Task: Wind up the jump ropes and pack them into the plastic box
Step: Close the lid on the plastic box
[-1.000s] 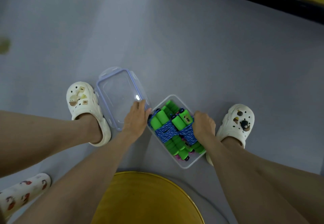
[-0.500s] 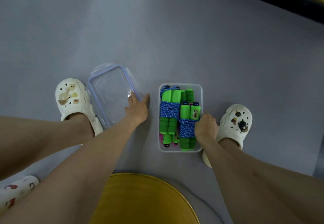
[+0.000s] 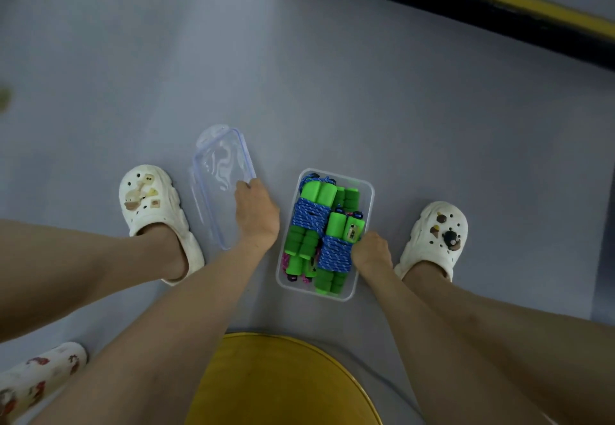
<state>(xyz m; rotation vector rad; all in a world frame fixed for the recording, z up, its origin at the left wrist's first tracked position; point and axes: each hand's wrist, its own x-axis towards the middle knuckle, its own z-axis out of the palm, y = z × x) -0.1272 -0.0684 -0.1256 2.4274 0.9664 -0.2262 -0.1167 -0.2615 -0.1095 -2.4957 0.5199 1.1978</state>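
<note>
Grey floor (image 3: 332,75), smooth, bounded at the upper right by a black and yellow strip (image 3: 499,2). A person sits over a round yellow stool (image 3: 283,384) with a white clog (image 3: 149,201) to the left and a second clog (image 3: 436,235) to the right.

Plastic box (image 3: 368,188): clear, rectangular, uncovered, on the floor between the feet, nearer the right one. It is full of jump ropes (image 3: 327,225), wound into bundles. Green foam handles (image 3: 317,191) lie side by side along the box's length, bound across the middle with blue cord (image 3: 307,216). A pink rope (image 3: 285,263) shows at the near left corner. The bundles fill the box almost from wall to wall.

Lid (image 3: 216,185): clear with a bluish rim, just left of the box and apart from it, tilted.

Left hand (image 3: 258,215): grips the lid's right edge, fingers curled round it. Right hand (image 3: 371,251): fingers curled together over the box's right rim, against the blue winding.

Open floor lies beyond the box and lid as far as the strip.
</note>
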